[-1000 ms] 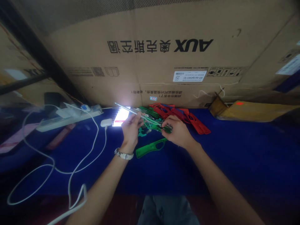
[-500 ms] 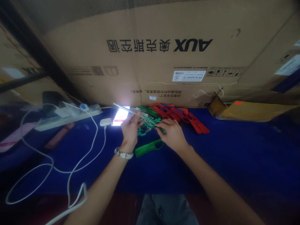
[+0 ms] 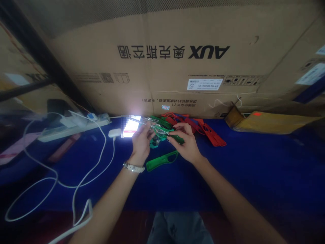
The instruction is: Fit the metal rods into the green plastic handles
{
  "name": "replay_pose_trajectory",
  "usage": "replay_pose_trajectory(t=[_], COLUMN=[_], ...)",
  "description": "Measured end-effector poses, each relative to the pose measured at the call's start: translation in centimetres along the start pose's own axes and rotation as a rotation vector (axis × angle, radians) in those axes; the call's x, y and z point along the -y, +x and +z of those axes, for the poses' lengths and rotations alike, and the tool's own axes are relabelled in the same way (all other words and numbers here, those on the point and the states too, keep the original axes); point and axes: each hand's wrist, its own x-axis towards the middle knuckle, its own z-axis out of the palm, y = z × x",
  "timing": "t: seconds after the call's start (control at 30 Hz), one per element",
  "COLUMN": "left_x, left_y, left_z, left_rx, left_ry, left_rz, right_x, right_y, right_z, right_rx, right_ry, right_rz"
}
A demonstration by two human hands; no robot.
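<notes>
My left hand [image 3: 141, 142], with a watch on its wrist, is closed around a thin metal rod [image 3: 142, 121] that points up and left. My right hand [image 3: 185, 144] pinches a small green plastic part [image 3: 176, 138] close to the rod's near end. Between the two hands lie green plastic pieces [image 3: 161, 127] on the blue cloth [image 3: 228, 169]. A long green handle piece [image 3: 162, 160] lies just below my hands. Red plastic pieces [image 3: 208, 132] are piled to the right of my right hand.
A lit phone [image 3: 130, 126] lies left of my left hand. White cables [image 3: 76, 183] loop across the cloth from a power strip [image 3: 73, 127] at the left. A large cardboard box [image 3: 177, 61] closes off the back. A yellow package [image 3: 269, 122] lies at the right.
My right hand has drawn back to the left, closer to the left hand, and its fingers now pinch the green part near the rod. The left hand has barely moved.
</notes>
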Motion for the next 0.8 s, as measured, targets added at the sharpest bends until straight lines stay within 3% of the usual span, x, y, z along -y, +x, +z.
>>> replay_pose_trajectory(t=[0.13,0.3,0.47,0.8], left_x=[-0.1,-0.2,-0.5,-0.4], left_y=[-0.2,-0.4,-0.8,-0.9], left_z=[0.2,0.4,0.7,0.5], left_rx=[0.004,0.059,0.135,0.23], left_ry=[0.015,0.028,0.069,0.095], left_rz=[0.021,0.052,0.062,0.074], right_x=[0.1,0.4,0.9,1.4], right_y=[0.2,0.5,0.6,1.0], right_z=[-0.1,-0.5,-0.8,-1.1], right_rx=[0.055,0.028,0.269,0.388], right_ry=[0.155,0.379,0.517,0.622], right_rz=[0.073,0.212,0.443,0.62])
